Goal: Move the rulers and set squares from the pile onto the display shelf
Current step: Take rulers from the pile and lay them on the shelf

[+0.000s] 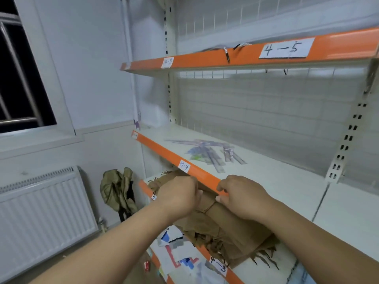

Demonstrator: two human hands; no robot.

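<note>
You face a display shelf (266, 181) unit with white boards and orange front strips, standing in the corner of a white-walled room. To your left are a dark window (18, 74) with bars and, below it, a white radiator (45, 214). A crumpled olive-coloured bag (118, 189) sits on the floor between the radiator and the unit.

The top board carries an orange strip with a paper label (287, 48) reading "4-5", and a short cord (226, 53) hangs over its edge. The middle board, marked "04-4" on its own label (184, 166), holds the rulers and set squares (209, 152): a loose scatter of clear, purple-tinted pieces lying flat towards the left half of the board, overlapping one another, well back from the front edge. The picture is blurred there, so you cannot count them.

On the board below lies a folded brown cloth (229, 232) with a fringed edge hanging over the front.

Your left hand (178, 195) is curled closed just under the orange strip, over the brown cloth; what it grips cannot be made out. Your right hand (242, 195) has its fingers hooked onto the lower edge of the same strip, thumb beneath. The two hands are near each other but apart.
</note>
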